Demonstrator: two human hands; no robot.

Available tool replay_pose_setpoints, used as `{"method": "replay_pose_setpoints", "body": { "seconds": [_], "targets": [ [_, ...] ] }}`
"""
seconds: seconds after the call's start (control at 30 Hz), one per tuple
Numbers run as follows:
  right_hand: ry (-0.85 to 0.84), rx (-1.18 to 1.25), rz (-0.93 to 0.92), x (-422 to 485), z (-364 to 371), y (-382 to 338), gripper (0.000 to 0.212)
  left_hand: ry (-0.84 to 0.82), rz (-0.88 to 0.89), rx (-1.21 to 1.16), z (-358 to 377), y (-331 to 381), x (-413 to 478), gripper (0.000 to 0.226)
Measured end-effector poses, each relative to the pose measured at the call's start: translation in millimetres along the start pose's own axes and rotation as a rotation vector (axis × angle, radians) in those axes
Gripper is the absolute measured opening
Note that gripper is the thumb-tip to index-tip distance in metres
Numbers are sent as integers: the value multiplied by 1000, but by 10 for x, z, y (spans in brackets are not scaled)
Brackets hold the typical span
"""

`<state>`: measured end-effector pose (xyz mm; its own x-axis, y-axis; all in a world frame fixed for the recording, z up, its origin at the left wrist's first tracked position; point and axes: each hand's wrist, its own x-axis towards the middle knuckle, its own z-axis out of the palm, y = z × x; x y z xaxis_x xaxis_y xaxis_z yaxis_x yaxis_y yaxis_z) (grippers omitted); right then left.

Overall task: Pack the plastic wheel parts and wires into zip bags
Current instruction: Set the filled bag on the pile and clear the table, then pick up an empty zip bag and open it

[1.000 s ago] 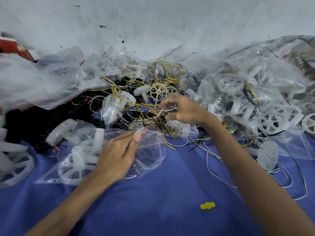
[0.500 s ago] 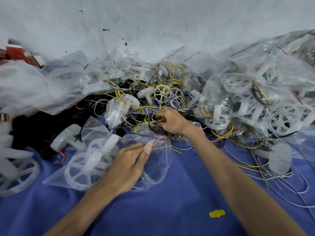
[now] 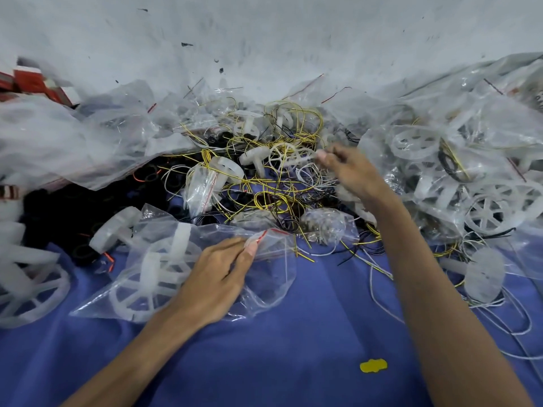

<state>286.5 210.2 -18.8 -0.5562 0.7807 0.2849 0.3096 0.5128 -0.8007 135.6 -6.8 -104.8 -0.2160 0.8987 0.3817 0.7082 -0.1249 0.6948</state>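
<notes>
**Bag mouth pinched, other hand over the wires**

Blue cloth [image 3: 293, 333] covers the work surface on my feed, with a scuffed grey-white wall [image 3: 264, 30] behind it. At the far left I see red-and-white boxes [image 3: 32, 83] against the wall. Below them a loose white spoked plastic wheel [image 3: 29, 292] lies on the cloth beside a dark heap of black rubber rings [image 3: 58, 207].

Next comes the clear zip bag with a red seal line [image 3: 273, 289], lying on the cloth near the front with white spoked wheels [image 3: 150, 271] inside it. The left hand [image 3: 217, 277] rests on this bag. Its thumb and forefinger pinch the red-lined mouth, and the other fingers lie loosely on the plastic.

Just behind the bag's mouth, in the middle, lies the tangle of yellow, white and black wires [image 3: 270, 189], with a few white wheel parts caught in it. The right hand [image 3: 352, 171] hangs over the right side of that tangle, fingertips bunched together and pointing left. It is blurred, and I cannot tell whether it has a wire between them. A small yellow scrap [image 3: 373, 365] sits on the cloth near the front, beside the right forearm.

Further right, a heap of filled clear bags [image 3: 470, 160] holding wheels and wires is piled up. A white plastic disc [image 3: 483, 274] lies in front of it among loose white wires.
</notes>
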Motion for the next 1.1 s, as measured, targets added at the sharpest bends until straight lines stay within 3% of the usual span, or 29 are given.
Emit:
{"method": "replay_pose_setpoints", "body": {
  "seconds": [0.13, 0.3, 0.37, 0.6, 0.77, 0.87, 0.97, 1.1],
  "targets": [
    [129, 305, 98, 20, -140, -75, 35, 6, 11, -21, -3, -3, -8, 58],
    [-44, 954, 76, 5, -126, -181, 13, 5, -7, -35, 11, -44, 0, 58],
    [-94, 909, 18, -17, -39, -197, 14, 9, -10, -55, 9, -44, 1, 59],
    [-194, 799, -4, -59, 61, -272, 55, 117, -82, -239, -26, 6, 4, 37],
    [-286, 977, 101, -80, 44, -281, 26, 179, -112, -337, -50, 30, 6, 38],
    [-377, 1045, 135, -96, 55, -290, 22, 242, -125, -423, -67, 59, 2, 34],
    [-451, 987, 103, -114, 80, -310, 18, 298, -137, -502, -82, 95, 12, 35],
    [-431, 994, 2, -135, 100, -375, 12, 354, -133, -562, -80, 100, 26, 33]
  ]
}}
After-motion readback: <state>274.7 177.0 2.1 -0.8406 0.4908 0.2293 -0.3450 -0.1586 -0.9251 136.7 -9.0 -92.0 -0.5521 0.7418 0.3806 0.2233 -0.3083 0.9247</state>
